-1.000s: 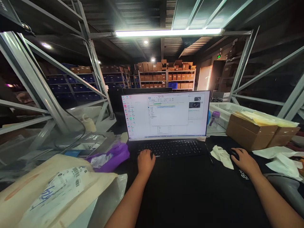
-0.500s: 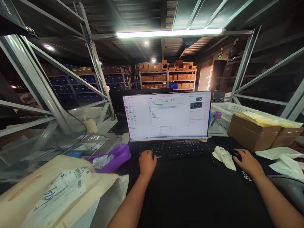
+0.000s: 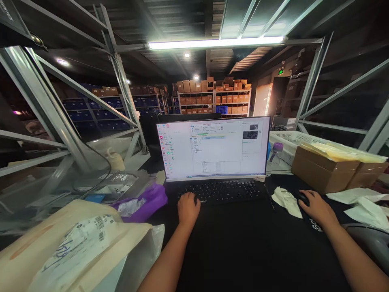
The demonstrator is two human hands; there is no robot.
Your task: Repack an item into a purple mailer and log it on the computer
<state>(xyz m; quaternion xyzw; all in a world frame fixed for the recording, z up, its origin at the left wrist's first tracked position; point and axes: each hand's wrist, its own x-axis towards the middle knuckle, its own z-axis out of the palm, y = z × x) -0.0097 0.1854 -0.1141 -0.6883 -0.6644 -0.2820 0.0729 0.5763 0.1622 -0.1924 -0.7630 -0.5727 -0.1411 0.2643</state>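
Just in front of the monitor (image 3: pixel 217 148), the keyboard (image 3: pixel 221 190) runs lengthwise along the screen's width; the left hand (image 3: pixel 188 209), the nearer one, rests on its front-left part, grip loose and holding nothing. Right of the monitor and nearer the wearer, the right hand (image 3: pixel 319 209) holds the mouse (image 3: pixel 303 198), its mostly hidden long axis seemingly pointing forward.

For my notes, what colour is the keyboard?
The keyboard is black, clearest in the head view.
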